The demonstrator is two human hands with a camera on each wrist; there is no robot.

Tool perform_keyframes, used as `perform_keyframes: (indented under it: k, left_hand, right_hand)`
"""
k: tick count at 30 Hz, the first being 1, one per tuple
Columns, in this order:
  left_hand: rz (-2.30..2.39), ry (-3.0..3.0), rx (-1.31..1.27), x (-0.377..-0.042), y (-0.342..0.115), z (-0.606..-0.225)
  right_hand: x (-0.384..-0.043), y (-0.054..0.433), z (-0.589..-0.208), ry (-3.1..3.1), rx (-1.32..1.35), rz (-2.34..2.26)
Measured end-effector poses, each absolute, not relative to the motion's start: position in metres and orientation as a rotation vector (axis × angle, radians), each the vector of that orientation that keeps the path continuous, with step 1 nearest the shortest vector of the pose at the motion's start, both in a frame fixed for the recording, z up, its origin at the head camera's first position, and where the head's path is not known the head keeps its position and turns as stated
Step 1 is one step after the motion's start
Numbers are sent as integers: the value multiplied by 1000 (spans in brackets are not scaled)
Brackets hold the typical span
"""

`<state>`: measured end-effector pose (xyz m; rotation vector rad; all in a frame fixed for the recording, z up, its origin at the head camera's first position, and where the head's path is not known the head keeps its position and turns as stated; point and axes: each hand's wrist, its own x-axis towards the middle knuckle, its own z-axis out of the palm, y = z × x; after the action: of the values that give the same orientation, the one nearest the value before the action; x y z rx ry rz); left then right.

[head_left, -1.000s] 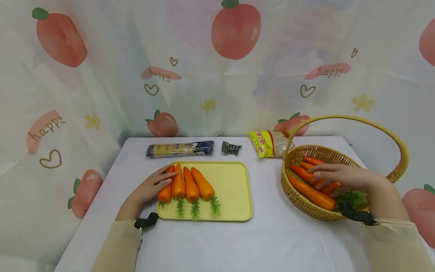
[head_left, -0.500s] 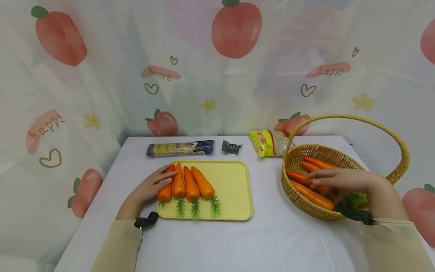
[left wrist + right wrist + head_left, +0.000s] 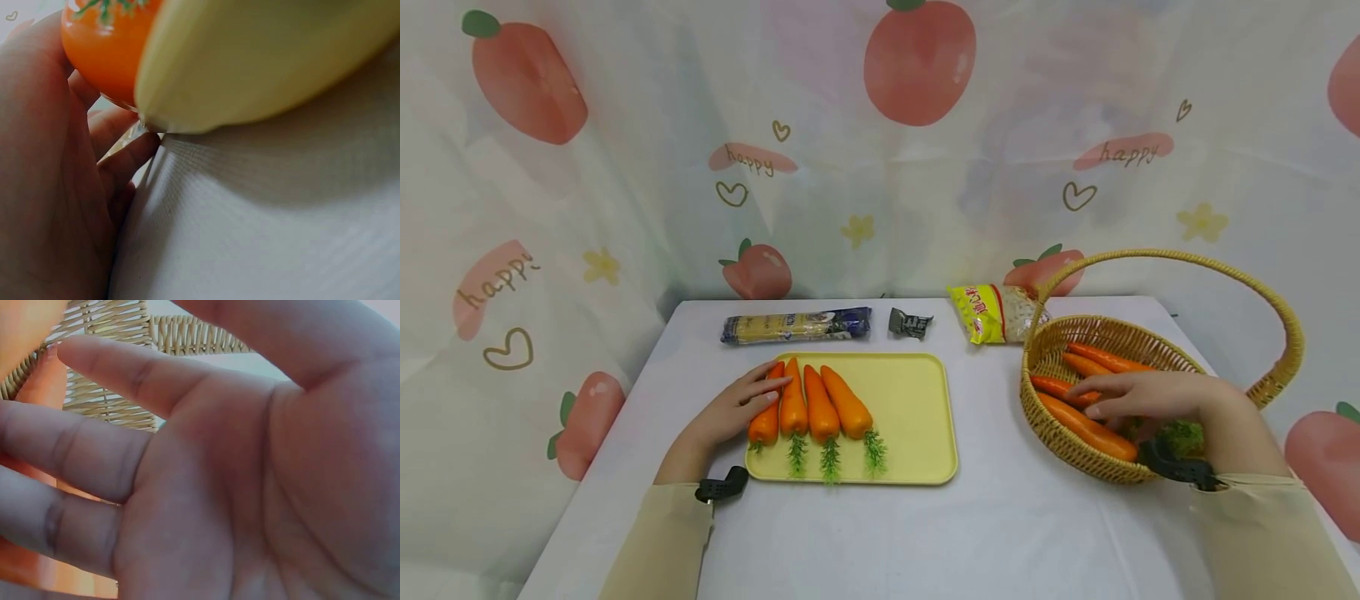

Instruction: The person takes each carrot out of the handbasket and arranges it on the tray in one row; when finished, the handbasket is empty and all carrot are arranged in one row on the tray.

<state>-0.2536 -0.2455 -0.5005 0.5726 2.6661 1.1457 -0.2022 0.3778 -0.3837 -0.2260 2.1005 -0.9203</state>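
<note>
Several orange carrots with green tops lie side by side on a yellow tray. My left hand rests at the tray's left edge, its fingers lying loosely over the leftmost carrot. In the left wrist view that carrot shows beside the relaxed fingers. More carrots lie in a wicker basket on the right. Over them is my right hand, with fairly straight fingers spread among the carrots; it grips none. Their tips are partly out of view.
At the table's back lie a long noodle packet, a small dark wrapped packet and a yellow-and-clear bag. The basket's tall handle arches above my right hand. A printed curtain hangs behind the white table.
My right hand has shifted slightly left within the basket, and the carrots beneath it have moved a little. The left hand stays in place on the leftmost carrot.
</note>
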Motion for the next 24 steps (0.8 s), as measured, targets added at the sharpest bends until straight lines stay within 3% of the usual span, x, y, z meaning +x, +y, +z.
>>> perform_keyframes:
  k: [9,24]
  left_hand:
    - [1131,2676,563,-254,-247,-501]
    - [1126,2684,602,-255,-246,-502]
  right_hand:
    - [-203,380,-383,2203,-400,-810]
    - [-200,379,-384,2179,-417,-858]
